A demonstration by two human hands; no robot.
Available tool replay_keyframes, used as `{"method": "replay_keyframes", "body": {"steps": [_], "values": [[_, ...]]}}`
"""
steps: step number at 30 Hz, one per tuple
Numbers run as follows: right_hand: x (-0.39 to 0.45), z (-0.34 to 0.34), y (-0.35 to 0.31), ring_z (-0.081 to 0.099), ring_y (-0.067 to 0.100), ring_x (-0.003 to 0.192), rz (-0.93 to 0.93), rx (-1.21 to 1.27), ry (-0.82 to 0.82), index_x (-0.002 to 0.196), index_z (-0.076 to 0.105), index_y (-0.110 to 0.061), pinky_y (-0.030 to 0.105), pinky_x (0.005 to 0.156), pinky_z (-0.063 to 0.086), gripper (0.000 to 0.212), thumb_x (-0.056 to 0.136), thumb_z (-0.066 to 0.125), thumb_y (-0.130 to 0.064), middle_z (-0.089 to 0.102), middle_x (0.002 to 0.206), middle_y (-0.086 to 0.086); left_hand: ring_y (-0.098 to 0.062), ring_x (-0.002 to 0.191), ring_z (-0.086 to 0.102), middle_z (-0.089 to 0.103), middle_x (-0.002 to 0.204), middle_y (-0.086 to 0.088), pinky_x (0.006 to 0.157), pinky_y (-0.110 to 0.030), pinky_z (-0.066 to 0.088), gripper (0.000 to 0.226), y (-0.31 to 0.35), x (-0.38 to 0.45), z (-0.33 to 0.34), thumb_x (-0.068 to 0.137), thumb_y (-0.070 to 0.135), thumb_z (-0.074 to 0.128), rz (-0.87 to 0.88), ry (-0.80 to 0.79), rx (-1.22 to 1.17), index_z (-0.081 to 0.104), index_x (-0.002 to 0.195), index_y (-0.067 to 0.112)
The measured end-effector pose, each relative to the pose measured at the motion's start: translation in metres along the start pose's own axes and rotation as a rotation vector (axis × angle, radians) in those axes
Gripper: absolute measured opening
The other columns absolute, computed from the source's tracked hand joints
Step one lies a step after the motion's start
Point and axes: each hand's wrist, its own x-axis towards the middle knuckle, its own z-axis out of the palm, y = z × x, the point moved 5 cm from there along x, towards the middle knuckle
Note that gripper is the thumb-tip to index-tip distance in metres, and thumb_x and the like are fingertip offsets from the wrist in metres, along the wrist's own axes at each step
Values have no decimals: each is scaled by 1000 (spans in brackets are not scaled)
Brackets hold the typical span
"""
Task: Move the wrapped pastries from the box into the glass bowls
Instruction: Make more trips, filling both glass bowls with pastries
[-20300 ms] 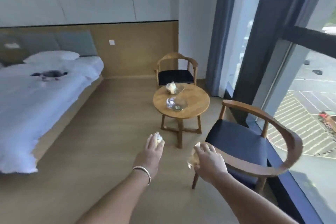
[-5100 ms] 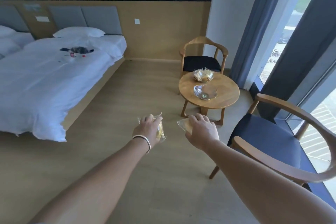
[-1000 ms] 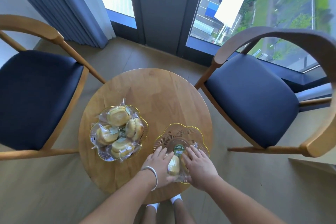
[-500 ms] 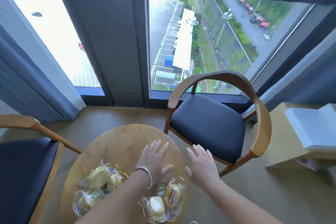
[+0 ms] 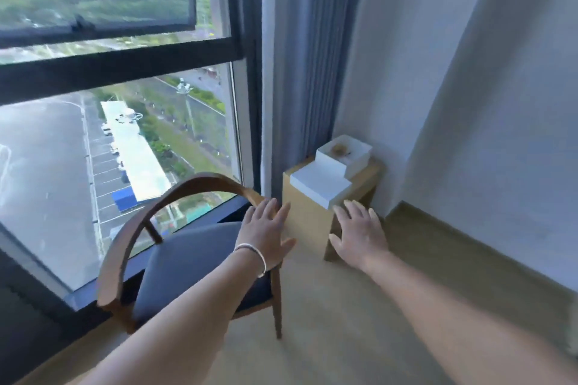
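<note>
Wooden armchair (image 5: 187, 259), dark seat, stood lower left by window (image 5: 109, 103). Grey curtain (image 5: 300, 56) hung centre. Wood floor (image 5: 406, 306) lower right.

- A high-rise room, furnished like a hotel room or flat.
- Big window (image 5: 119, 122) overlooks a car park far below.
- Curtain (image 5: 300, 72), armchair (image 5: 187, 253), small wooden table (image 5: 309, 212), wood floor (image 5: 391, 306).

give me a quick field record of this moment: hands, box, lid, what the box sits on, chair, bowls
left hand: open, empty, fingers spread, bracelet on wrist
right hand: open, empty, fingers spread
box: white, open, something brownish inside, too blurred to count
lid: white, lying beside the box
side table: wooden, by the curtain, carries box and lid
chair: wooden arms, dark seat, left of the side table
bowls: not in view
</note>
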Motion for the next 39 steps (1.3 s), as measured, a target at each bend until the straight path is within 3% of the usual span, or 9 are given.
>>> {"method": "replay_keyframes", "body": {"steps": [8,24,31,39], "values": [[-7,-5,149,14,21,146,252,42,51,147,30,-26,46,118,13,64,91,49,-50,24,158,6,-25,148,-1,5,162,-4,120,-47,5,76,137,97,12,92,64,34,241,12,46,-2,151,32],[-10,-6,345,16,24,146,472,70,51,148,30,-23,48,118,12,64,92,51,-48,25,158,8,-23,148,4,12,161,-1,117,-44,0,78,326,231,78,89,67,38,427,-4,68,3,151,35],[37,17,432,23,26,142,515,25,27,145,33,-22,47,115,18,62,91,52,-49,31,153,8,-23,148,4,13,160,-6,118,-45,4,78,395,320,114,91,61,41,508,-47,45,1,151,31],[153,24,542,15,23,146,511,-9,-34,149,26,-24,48,118,12,63,94,47,-48,25,157,6,-23,148,0,9,161,-7,119,-48,3,78,443,471,143,91,63,36,465,-49,4,-2,151,29]]}}
